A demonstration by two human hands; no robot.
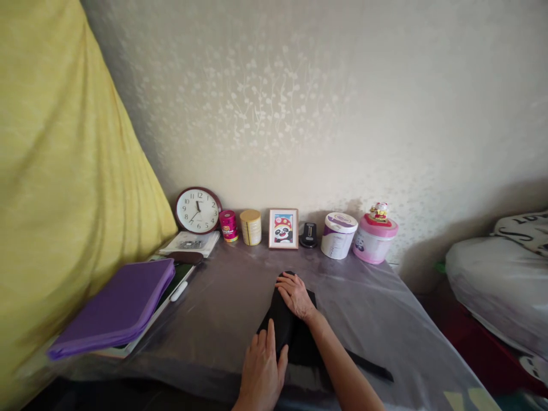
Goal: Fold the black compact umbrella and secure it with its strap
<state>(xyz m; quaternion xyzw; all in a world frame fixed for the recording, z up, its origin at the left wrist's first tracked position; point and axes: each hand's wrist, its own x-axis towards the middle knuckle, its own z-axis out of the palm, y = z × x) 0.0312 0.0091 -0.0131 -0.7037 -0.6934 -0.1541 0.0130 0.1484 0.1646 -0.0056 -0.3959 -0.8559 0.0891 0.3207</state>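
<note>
A black, folded item that looks like cloth (280,322) lies on the table near its front edge. A narrow black strap (370,365) runs out from it to the right; what kind of item it is I cannot tell. Across its far end rests my right hand (296,295), palm down with the fingers laid out flat. My left hand (262,365) touches the near left side, index finger stretched along it and thumb apart. Neither hand visibly grips it. My right forearm covers part of the black material.
Along the wall stand a clock (198,210), a pink can (228,226), a yellow-lidded canister (250,227), a panda picture frame (283,228), a small black device (309,235) and two tubs (339,235). Purple folders (117,302) lie left, beside a yellow curtain (64,171).
</note>
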